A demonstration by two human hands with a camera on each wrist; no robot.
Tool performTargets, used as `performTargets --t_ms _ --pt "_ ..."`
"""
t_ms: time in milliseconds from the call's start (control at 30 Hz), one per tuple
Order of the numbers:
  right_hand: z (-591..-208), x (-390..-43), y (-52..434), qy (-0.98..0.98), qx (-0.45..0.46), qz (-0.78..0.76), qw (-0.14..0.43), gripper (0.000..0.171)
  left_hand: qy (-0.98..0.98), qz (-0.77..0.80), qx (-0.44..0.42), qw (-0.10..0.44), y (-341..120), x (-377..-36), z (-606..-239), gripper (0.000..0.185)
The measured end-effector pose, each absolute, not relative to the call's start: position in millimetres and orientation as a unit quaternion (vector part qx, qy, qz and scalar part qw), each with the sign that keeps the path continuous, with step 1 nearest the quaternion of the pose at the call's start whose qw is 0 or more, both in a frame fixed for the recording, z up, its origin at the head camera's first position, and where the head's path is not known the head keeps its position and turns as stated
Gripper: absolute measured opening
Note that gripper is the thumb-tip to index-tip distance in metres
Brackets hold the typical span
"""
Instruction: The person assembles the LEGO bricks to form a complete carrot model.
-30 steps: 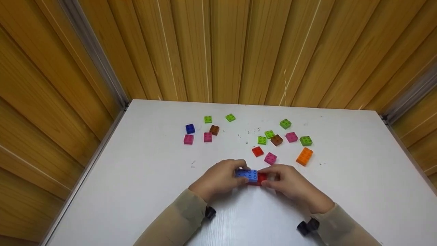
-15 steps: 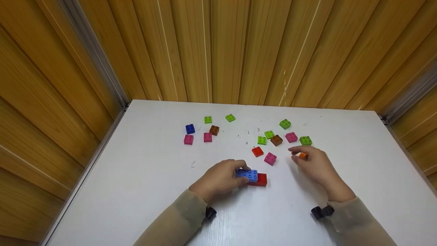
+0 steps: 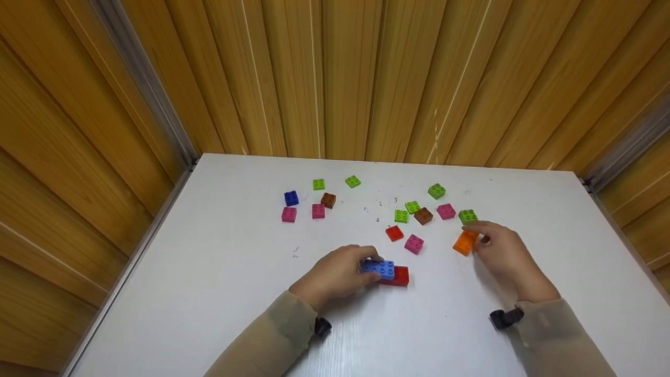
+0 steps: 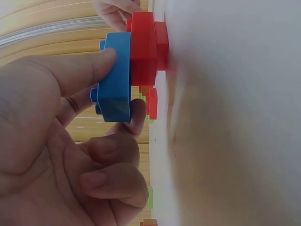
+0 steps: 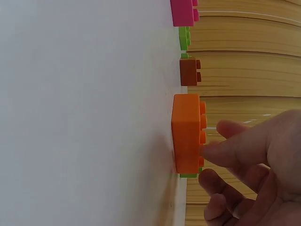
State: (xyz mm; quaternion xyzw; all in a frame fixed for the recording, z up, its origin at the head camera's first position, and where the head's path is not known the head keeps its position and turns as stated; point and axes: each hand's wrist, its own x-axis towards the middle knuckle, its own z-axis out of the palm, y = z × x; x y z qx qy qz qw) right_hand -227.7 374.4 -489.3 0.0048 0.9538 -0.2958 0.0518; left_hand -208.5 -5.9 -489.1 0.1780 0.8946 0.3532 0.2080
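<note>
My left hand (image 3: pixel 340 272) pinches a light-blue building brick (image 3: pixel 386 269) between thumb and fingers. It sits offset on a red brick (image 3: pixel 401 276), studs up; the left wrist view shows another red piece (image 4: pixel 161 45) beneath, at the table. My right hand (image 3: pixel 505 256) is at an orange brick (image 3: pixel 464 243) lying on the table. In the right wrist view its thumb overlaps the studs of the orange brick (image 5: pixel 186 134), while the bent index finger stays beyond them. No firm grip shows; the brick's far side is hidden.
Ahead of the hands lie a small red brick (image 3: pixel 394 233) and a pink brick (image 3: pixel 414 244). A green brick (image 3: pixel 468 216) is just beyond the orange one. More small bricks, including a dark-blue brick (image 3: pixel 291 198), are scattered towards the back, before a wood-look wall (image 3: pixel 345 78).
My right hand has let go of the red brick and moved right to the orange brick. The left hand keeps its hold on the blue brick and has hardly moved.
</note>
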Motion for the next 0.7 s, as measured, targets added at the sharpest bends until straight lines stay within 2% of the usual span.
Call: performTargets --t_ms 400,700 --pt "-491.2 -229.4 378.0 0.961 -0.005 -0.271 0.064 0.041 0.896 0.355 0.179 0.199 -4.5 -207.9 -491.3 0.034" --pt "-486.9 -227.4 377.7 0.946 0.041 -0.3 0.114 0.046 0.895 0.356 0.182 0.196 -3.9 -207.3 -492.8 0.035"
